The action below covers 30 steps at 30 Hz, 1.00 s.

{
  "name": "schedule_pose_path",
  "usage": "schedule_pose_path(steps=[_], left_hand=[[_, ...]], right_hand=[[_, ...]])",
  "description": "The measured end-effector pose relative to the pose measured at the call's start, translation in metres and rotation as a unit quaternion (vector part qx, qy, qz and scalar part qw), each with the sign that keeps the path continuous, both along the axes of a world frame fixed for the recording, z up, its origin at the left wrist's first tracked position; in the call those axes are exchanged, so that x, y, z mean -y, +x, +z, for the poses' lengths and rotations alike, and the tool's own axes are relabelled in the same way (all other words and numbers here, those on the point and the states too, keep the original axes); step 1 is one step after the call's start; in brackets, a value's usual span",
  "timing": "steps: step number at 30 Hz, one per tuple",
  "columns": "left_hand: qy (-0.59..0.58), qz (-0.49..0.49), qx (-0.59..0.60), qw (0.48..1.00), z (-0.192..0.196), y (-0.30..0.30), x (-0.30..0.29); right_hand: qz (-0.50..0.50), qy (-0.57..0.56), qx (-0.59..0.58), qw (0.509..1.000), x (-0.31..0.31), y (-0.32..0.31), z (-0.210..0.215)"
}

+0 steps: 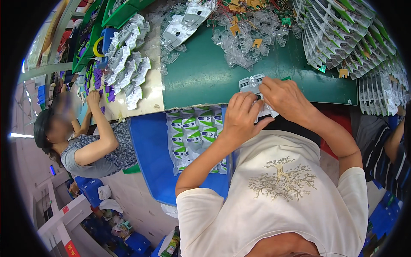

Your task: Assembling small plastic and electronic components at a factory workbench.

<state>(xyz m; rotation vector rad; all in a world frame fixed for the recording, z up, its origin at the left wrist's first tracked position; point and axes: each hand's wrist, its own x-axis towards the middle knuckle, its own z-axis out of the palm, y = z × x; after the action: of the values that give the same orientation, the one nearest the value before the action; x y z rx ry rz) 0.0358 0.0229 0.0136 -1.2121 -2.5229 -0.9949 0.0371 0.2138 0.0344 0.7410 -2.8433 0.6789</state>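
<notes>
Green-topped bench [205, 73], seen from above, carrying at its far edge a heap of clear plastic blister shells [248, 38] and, to the right, fanned stacks of white-and-green packaged cards [342, 34]. Below the near edge, a blue bin [150, 150] holds a stack of finished white, green and blue packs [192, 132]. At far left a co-worker's arm [100, 132] reaches onto an adjoining bench. The left hand [239, 118] and right hand [284, 98] meet at the bench's near edge, fingers of both curled closed around one small grey-white plastic blister pack [253, 85], held just above the bench surface between them.
</notes>
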Motion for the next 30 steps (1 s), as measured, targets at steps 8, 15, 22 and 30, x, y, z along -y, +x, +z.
schedule_pose_path(steps=[8,15,22,30], left_hand=[[0.004,-0.01,-0.117,0.993,0.012,-0.109,0.011],[-0.045,-0.061,-0.169,0.983,0.013,-0.122,0.015],[-0.061,0.005,-0.23,0.971,0.008,-0.063,0.046],[-0.033,0.058,-0.035,0.997,-0.007,-0.036,0.055]], right_hand=[[0.018,0.015,0.014,1.0,-0.002,0.009,0.004],[-0.002,0.005,0.018,1.0,0.0,0.01,0.01],[-0.004,-0.004,0.017,1.0,-0.002,0.013,0.006],[-0.01,0.004,0.015,1.0,-0.002,0.016,0.007]])
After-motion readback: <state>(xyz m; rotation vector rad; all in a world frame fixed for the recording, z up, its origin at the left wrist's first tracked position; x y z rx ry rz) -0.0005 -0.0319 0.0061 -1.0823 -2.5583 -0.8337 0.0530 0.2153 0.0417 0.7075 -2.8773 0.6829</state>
